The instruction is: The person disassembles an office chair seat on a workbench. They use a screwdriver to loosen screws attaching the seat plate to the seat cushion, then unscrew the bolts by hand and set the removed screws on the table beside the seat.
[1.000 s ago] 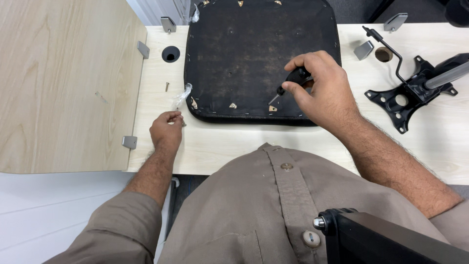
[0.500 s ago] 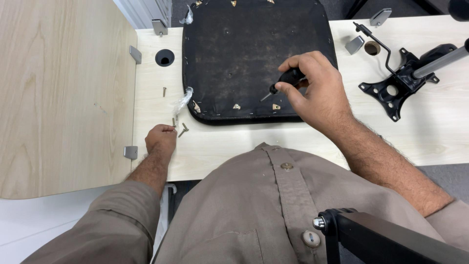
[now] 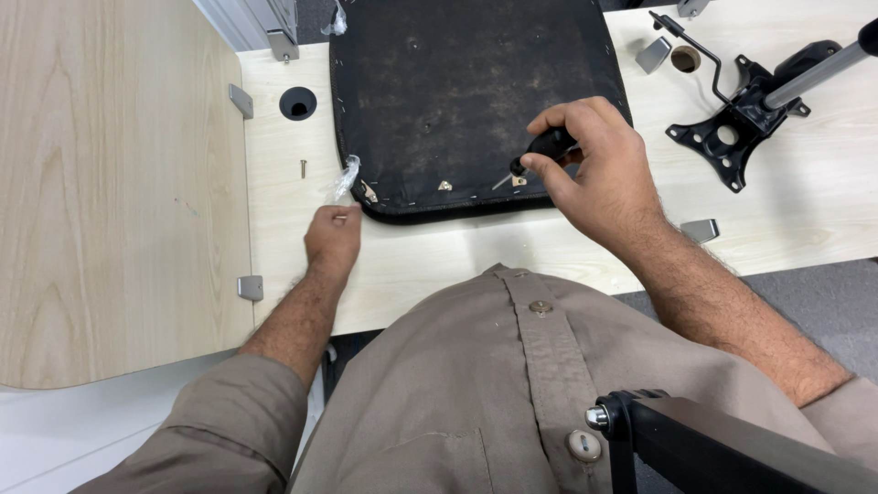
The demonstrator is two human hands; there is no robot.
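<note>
- Left hand (image 3: 331, 240) slid up to the plastic scrap (image 3: 344, 180) at 12 o'clock, fingers curled, maybe pinching it.
- R hand (image 3: 594, 169) grips screwdriver (image 3: 540, 151), tip low at 8 o'clock to reach seat pad (image 3: 457, 82) staples.

Your left hand (image 3: 333, 236) has moved right, off the loose screws, and now sits at the near-left corner of the black seat base (image 3: 476, 101), fingertips at the clear plastic scrap (image 3: 344, 180). Your right hand (image 3: 599, 169) has shifted slightly left with the screwdriver (image 3: 541, 149); its tip now points down at the seat base's near edge.
</note>
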